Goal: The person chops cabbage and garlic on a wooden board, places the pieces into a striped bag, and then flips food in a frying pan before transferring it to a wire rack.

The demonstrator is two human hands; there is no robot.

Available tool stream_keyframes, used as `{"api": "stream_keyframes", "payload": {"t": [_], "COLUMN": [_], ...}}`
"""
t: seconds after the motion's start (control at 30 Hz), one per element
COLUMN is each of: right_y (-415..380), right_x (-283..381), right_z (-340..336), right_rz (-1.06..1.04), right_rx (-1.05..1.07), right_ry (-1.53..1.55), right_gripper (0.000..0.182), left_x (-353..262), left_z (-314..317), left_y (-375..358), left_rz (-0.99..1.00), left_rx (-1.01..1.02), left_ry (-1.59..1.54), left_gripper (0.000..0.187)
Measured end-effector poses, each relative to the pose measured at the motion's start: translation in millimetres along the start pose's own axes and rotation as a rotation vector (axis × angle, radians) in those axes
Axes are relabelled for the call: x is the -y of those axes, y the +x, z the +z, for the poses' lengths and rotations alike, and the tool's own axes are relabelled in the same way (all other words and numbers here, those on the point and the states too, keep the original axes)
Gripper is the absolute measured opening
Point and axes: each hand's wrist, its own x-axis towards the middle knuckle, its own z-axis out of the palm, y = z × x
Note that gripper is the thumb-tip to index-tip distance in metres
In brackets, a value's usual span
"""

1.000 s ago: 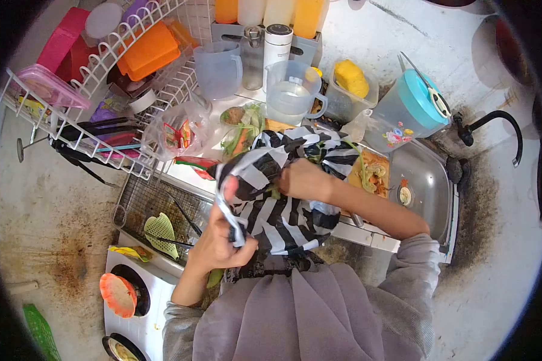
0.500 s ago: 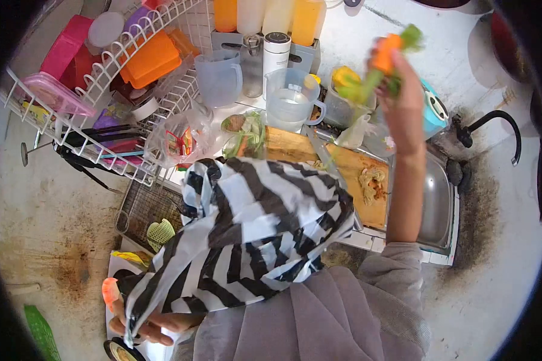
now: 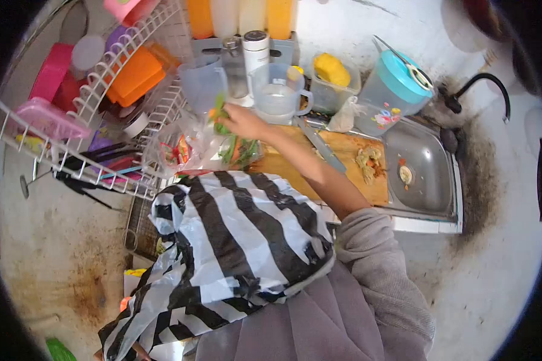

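My right hand (image 3: 242, 123) is closed around green vegetable pieces (image 3: 220, 104) with a bit of orange showing. It hovers above a clear plastic bag of cut vegetables (image 3: 239, 150) on the counter. A black-and-white striped plastic bag (image 3: 247, 225) fills the space in front of my body. Down at the lower left edge, only part of my left hand (image 3: 141, 352) shows at the gathered end of the striped bag; most of its fingers are hidden. Close by lies another clear bag with red packets (image 3: 180, 150).
A wooden cutting board (image 3: 349, 147) carries a knife (image 3: 322, 146) and food scraps (image 3: 370, 161). The steel sink (image 3: 427, 186) with a black faucet (image 3: 494, 81) is to the right. Jugs, bottles and a turquoise-lidded pitcher (image 3: 386, 87) line the back; a white dish rack (image 3: 120, 60) stands left.
My right hand has swung left and down from above the pitcher, carrying the vegetables to the clear bag. My left hand has dropped mostly out of view, and the striped bag has shifted down-left.
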Motion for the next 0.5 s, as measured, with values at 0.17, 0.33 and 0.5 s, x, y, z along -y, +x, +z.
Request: {"api": "stream_keyframes", "payload": {"t": [0.17, 0.33, 0.5], "right_y": [-54.4, -160.0, -267.0], "right_x": [-13.3, 34.4, 21.1], "right_z": [-0.2, -34.4, -58.7], "right_rz": [-0.195, 0.046, 0.328], "right_rx": [-0.086, -0.047, -0.307], "right_ry": [-0.373, -0.049, -0.712], "right_gripper": [0.059, 0.049, 0.043], "left_x": [19.6, 32.6, 18.7], "left_z": [-11.7, -4.7, 11.3], "left_y": [13.9, 25.1, 30.7], "left_rz": [0.1, 0.18, 0.247], "left_rx": [0.088, 0.154, 0.17], "left_ry": [-0.095, -0.195, -0.207], "left_gripper": [0.047, 0.04, 0.035]}}
